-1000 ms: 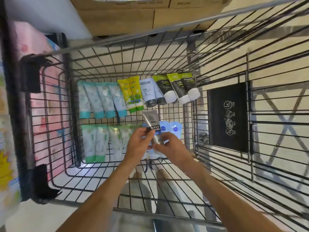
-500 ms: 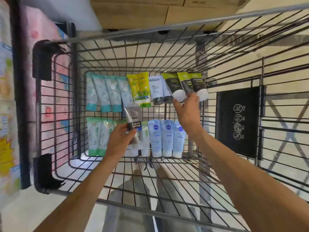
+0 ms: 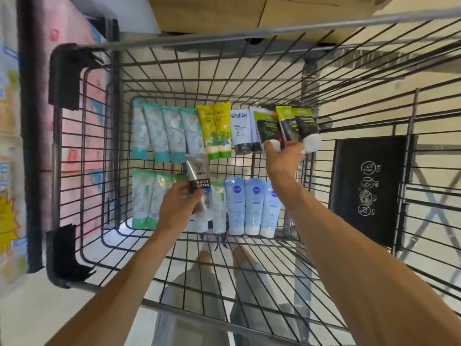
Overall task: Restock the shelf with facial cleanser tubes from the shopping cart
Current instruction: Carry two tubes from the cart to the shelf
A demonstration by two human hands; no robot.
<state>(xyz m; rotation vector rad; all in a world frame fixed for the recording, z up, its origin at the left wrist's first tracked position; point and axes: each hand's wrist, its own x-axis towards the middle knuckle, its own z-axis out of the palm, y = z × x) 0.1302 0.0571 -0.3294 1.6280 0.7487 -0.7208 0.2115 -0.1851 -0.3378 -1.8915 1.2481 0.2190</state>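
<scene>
While the left hand (image 3: 180, 207) keeps its fingers curled round a grey MEN tube (image 3: 199, 182), held clear above the rows, probably to free the other hand, the right hand (image 3: 283, 156) reaches toward 1 o'clock in the shopping cart (image 3: 174, 248). Its fingers close on the white caps of the green-and-black tubes (image 3: 287, 124), lifting them. Remaining cleanser lies sorted by kind on the cart floor: teal-capped tubes (image 3: 162, 131) at 11 o'clock, blue tubes (image 3: 254, 206) nearer centre.

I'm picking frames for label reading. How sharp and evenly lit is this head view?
Head view: centre crisp, the silver MEN tube in the left hand reads clearly; left-edge packaging is smeared; wide-angle distortion bows the cart wires; soft even light, no harsh glare.
</scene>
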